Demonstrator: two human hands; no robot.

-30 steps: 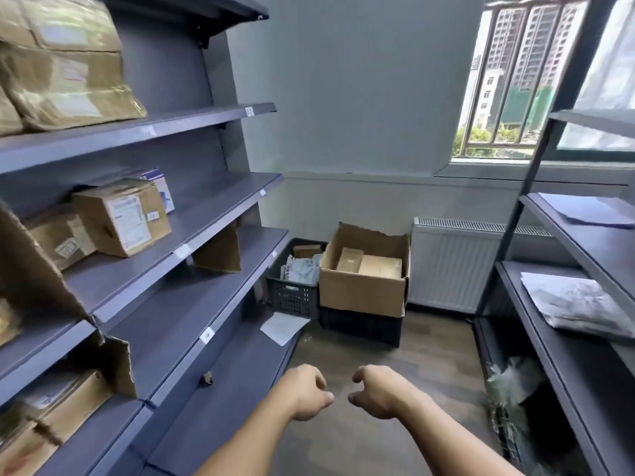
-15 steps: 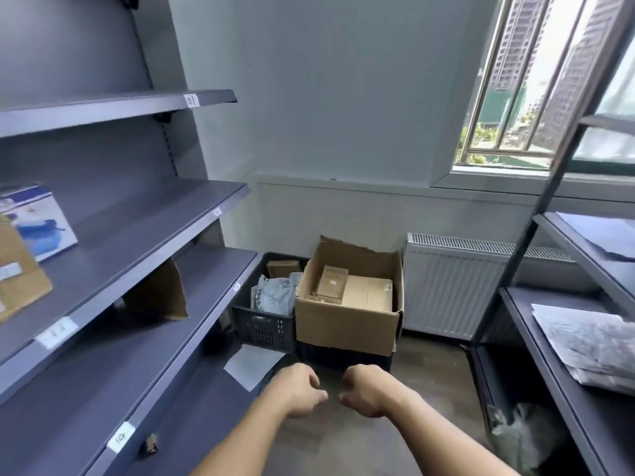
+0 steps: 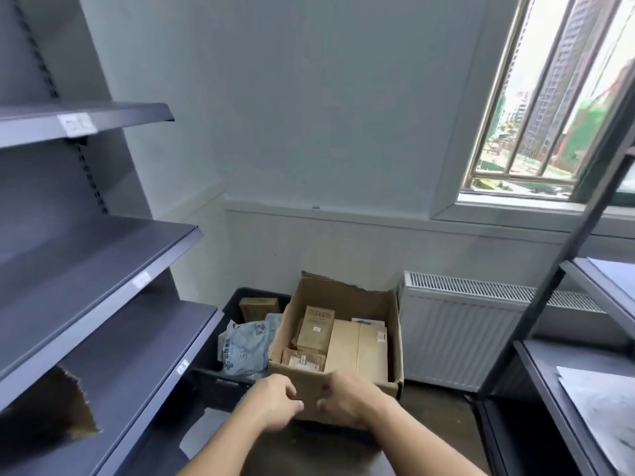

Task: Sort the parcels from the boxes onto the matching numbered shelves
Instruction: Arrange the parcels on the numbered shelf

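An open cardboard box [image 3: 393,324] sits on the floor against the far wall, holding several brown parcels [image 3: 355,348]. Left of it a dark plastic crate [image 3: 237,305] holds a grey plastic mailer [image 3: 244,348] and a small brown box [image 3: 258,305]. My left hand [image 3: 273,401] and my right hand [image 3: 347,396] hover side by side in front of the box's near wall, fingers loosely curled, holding nothing. Grey numbered shelves [image 3: 103,255] run along the left, with small white labels on their front edges.
A second grey shelf unit [image 3: 563,389] stands on the right with flat grey mailers on it. A white radiator [image 3: 460,331] is under the window. A torn cardboard piece [image 3: 65,410] lies on the lower left shelf.
The view has moved forward toward the boxes, which look larger and nearer. Both hands have stayed together, now overlapping the cardboard box's front. The parcels on the left shelves have left the view.
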